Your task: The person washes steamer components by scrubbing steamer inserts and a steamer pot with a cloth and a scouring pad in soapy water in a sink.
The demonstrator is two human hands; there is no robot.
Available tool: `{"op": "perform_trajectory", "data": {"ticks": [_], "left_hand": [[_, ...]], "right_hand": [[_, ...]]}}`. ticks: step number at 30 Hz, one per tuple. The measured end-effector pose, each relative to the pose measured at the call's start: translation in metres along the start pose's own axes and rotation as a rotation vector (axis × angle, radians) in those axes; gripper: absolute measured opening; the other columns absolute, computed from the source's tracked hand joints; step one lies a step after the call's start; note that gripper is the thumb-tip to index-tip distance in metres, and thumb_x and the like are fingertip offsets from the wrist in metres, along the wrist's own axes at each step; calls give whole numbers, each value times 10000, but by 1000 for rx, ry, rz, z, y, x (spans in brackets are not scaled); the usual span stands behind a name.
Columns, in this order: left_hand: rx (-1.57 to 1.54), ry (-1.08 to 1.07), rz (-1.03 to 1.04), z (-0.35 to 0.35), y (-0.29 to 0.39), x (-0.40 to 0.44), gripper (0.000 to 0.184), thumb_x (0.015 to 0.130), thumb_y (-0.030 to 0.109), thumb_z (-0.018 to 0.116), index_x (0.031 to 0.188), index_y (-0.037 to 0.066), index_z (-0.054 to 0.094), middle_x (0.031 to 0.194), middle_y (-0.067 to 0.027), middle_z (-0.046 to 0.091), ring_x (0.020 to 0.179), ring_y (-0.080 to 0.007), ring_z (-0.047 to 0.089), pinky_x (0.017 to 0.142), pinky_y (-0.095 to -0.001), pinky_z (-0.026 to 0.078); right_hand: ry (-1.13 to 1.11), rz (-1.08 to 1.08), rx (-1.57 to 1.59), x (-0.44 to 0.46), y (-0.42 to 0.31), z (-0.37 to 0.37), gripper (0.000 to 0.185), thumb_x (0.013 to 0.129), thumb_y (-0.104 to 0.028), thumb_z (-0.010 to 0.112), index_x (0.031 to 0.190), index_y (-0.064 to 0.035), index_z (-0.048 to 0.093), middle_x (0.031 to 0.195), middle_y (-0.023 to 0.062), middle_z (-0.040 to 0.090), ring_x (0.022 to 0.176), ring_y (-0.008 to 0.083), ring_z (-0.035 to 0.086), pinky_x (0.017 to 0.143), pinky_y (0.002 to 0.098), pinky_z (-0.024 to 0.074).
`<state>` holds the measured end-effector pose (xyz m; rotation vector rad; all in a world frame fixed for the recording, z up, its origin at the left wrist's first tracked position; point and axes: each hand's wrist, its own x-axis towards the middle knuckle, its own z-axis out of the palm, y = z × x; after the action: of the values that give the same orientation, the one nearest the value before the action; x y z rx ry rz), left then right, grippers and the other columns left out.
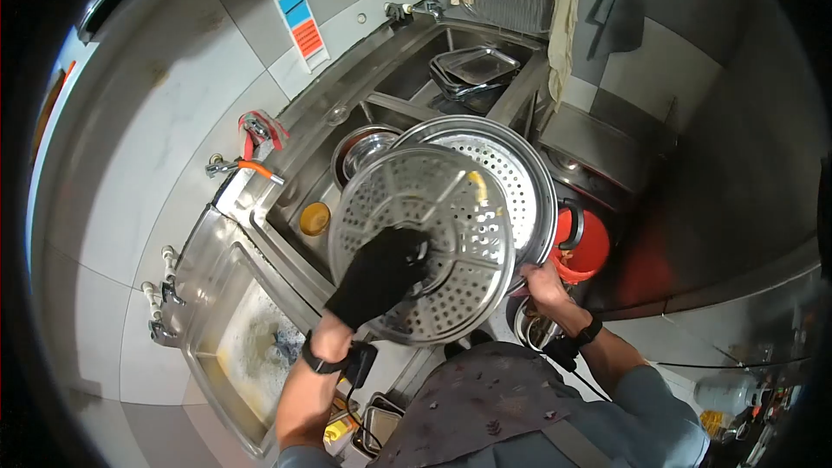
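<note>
My left hand (381,277), in a black glove, is closed at the middle of a round perforated steamer plate (442,312) with radial ribs. Its fingertips are partly hidden, and the plate looks slightly blurred. Behind and to the right of it is a wide metal steamer pan (520,182) with a holed bottom. My bare right hand (546,289) grips that pan by its near right rim. The plate overlaps the pan's left part in view; whether they touch, I cannot tell. Both are held over the near part of the sink (295,247).
Metal bowls (368,149) and a yellow cup (315,219) sit in the sink. Stacked trays (477,65) lie in the far basin. A faucet with an orange spout (260,171) juts from the left wall. On the right stands a red bucket (589,247). A soapy basin (251,347) is at left.
</note>
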<state>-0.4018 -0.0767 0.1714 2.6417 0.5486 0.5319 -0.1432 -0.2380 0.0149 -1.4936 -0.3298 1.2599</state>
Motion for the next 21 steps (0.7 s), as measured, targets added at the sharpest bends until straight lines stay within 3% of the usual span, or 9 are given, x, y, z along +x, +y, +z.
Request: {"op": "perform_trajectory", "data": {"ticks": [2,5,6,11,12,15,17,18,21], "left_hand": [[-121,50,-231,-29,15,-26,412,811,111,800,1194,43,665,1076,-164,678,1005,-332,672,862,-402,554],[-74,191,-414,-61,22,-76,490,766,-36,816,1216,43,637,1058,-55,680,917,-125,652,801,-293,549],[-146,245,-564,-68,27,-91,488,770,-75,781,1218,46,628,1054,-42,679,914,-115,645,800,-274,538],[-176,547,-854,-100,-3,-201,498,748,-83,774,1214,33,642,1011,-34,646,811,-124,577,748,-283,507],[52,516,-844,-105,-18,-230,476,745,-83,768,1194,22,647,986,-42,656,836,-137,602,765,-293,515],[-72,680,-899,-109,-39,-280,424,744,-63,766,1146,22,658,966,-60,670,866,-157,643,782,-309,529],[281,514,-959,-117,-52,-316,375,743,-20,775,1098,31,666,965,-89,685,888,-181,680,795,-318,542],[158,605,-901,-110,-79,-354,362,738,26,789,1077,31,663,976,-104,696,875,-213,694,789,-331,551],[327,492,-1055,-111,-103,-401,423,697,113,830,1093,92,685,953,-169,715,855,-318,714,757,-410,565]], "right_hand": [[-54,-16,-21,13,5,-6,346,934,-13,514,1250,125,540,1127,208,670,913,305,710,689,410,664],[-143,-63,-31,22,-5,0,409,942,-36,513,1324,110,498,1211,227,651,962,329,713,723,401,661],[-164,-59,-38,25,-10,3,409,942,-36,513,1324,110,498,1211,227,651,962,329,713,723,401,661],[-266,-50,-95,40,-16,29,390,946,-59,521,1311,75,550,1217,215,656,954,312,713,714,416,654],[-274,-49,-90,46,-11,36,375,948,-62,531,1298,69,565,1206,206,660,952,306,711,708,420,653],[-272,-92,-104,50,-16,66,355,956,-74,558,1286,54,587,1164,173,670,951,289,701,674,422,658],[-275,-82,-142,39,-22,83,357,951,-59,572,1291,50,589,1156,166,671,955,281,700,659,413,666],[-283,-94,-139,42,-15,91,357,953,-52,563,1294,50,589,1157,165,672,966,278,702,660,397,667],[-318,-114,-143,46,-5,120,389,946,-43,543,1323,48,566,1200,171,663,981,277,704,655,374,668]]}}
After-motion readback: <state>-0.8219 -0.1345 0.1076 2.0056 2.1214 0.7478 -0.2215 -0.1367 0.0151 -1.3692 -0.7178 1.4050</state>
